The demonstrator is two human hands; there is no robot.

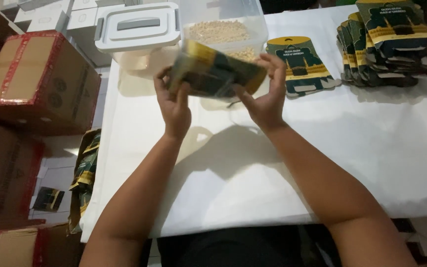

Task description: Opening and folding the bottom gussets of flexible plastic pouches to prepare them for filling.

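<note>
White-covered table (371, 163) fills the view. Cardboard boxes (35, 81) stacked at left, off the table. Clear tub (226, 34) of pale beans at far centre, white lidded container (137, 29) just left of it. Heap of dark green-gold pouches (386, 44) far right, one single pouch (300, 64) lying between heap and tub. Both hands raised above table in front of the tub: left hand (174, 106) and right hand (265, 101), fingers closed on either end of a blurred green-gold packet (213, 71).
</note>
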